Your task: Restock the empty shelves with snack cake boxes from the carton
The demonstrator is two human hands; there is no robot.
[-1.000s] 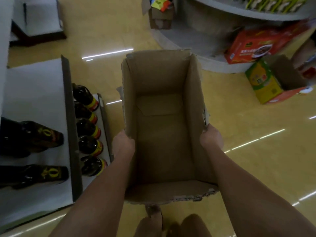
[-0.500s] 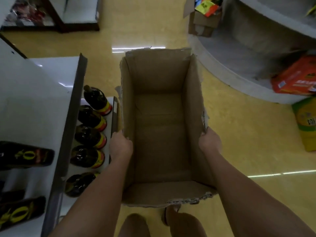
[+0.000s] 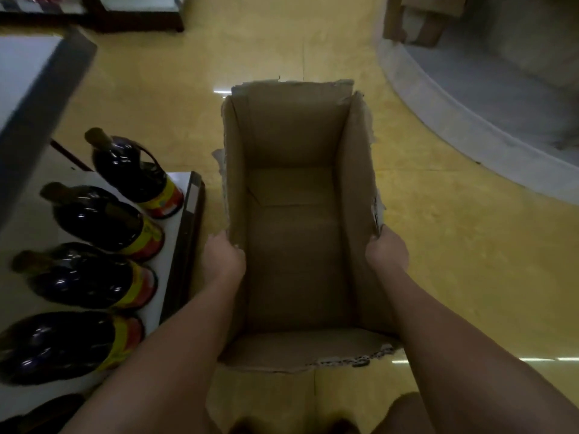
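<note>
I carry an open brown cardboard carton (image 3: 294,245) in front of me above the yellow floor. Its inside is bare cardboard; no snack cake boxes show in it. My left hand (image 3: 223,260) grips the carton's left wall near the top edge. My right hand (image 3: 387,253) grips the right wall at its torn rim. The top flaps are torn off, leaving ragged edges. No snack cake box is in view.
A low white shelf (image 3: 175,220) at the left holds several dark bottles (image 3: 103,214) with yellow and red labels, close to the carton's left side. A grey curved display base (image 3: 488,133) fills the upper right, with a cardboard box (image 3: 419,23) on it. My feet show below.
The view has shifted forward along the bottle shelf; the coloured boxes at the right have left the frame. Both hands keep the same hold on the carton.
</note>
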